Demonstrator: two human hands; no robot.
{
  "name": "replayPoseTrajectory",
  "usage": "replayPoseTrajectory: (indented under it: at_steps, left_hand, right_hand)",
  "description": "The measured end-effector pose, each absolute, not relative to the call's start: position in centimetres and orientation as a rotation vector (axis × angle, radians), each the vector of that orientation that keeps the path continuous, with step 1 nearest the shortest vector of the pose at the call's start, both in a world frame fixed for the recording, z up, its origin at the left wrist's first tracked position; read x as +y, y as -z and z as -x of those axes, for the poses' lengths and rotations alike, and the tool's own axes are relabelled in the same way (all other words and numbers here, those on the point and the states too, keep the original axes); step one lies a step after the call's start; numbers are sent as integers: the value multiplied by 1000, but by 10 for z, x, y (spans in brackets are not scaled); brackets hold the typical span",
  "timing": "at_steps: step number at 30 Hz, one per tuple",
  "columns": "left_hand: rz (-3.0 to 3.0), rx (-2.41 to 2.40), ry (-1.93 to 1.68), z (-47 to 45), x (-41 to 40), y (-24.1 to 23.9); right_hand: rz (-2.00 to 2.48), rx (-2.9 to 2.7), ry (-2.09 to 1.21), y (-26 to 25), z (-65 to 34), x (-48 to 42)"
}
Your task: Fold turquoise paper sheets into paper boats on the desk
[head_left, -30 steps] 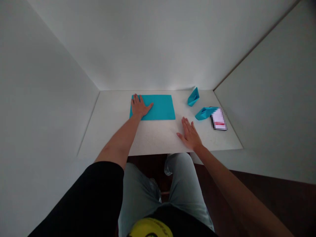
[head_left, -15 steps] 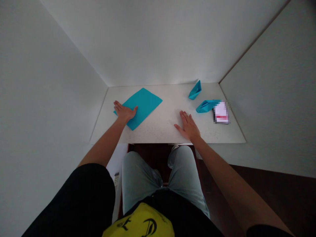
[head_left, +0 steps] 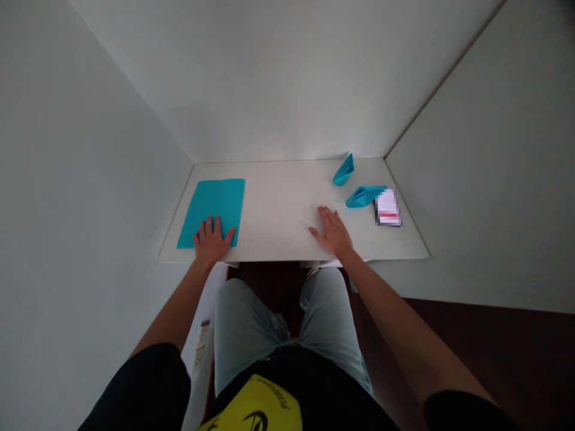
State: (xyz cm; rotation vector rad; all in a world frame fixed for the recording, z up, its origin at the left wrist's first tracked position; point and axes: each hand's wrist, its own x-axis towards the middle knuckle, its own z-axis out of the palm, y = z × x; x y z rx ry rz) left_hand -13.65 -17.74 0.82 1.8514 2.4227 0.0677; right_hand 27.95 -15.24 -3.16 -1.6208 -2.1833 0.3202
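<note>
A flat sheet of turquoise paper (head_left: 215,206) lies on the left part of the white table (head_left: 278,203), its long side running away from me. My left hand (head_left: 212,240) presses flat on the sheet's near edge, fingers spread. My right hand (head_left: 331,230) rests palm down on the bare table near the front edge, holding nothing. Two folded turquoise paper boats sit at the back right: a small boat (head_left: 343,170) near the wall and a longer boat (head_left: 363,196) in front of it.
A small card or packet (head_left: 388,209), blurred out, lies beside the longer boat at the right. White walls close the table in at the left, back and right. My knees are under the front edge, over a dark floor.
My left hand has slid the turquoise sheet from the back middle of the table toward the front left, turning it so its long side points away. My right hand stayed in place.
</note>
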Motion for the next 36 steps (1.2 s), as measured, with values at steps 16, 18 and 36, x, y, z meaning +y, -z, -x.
replayPoseTrajectory:
  at_steps: [16, 18, 36]
  left_hand:
    - [-1795, 2577, -688, 128, -198, 0]
    - [-1802, 2558, -763, 128, -199, 2]
    - [-1937, 1927, -1218, 96, -160, -12]
  right_hand:
    - [1748, -1847, -66, 9, -298, -161]
    - [1844, -1673, 1, 0, -310, -149]
    - [1474, -2125, 164, -51, -299, -136]
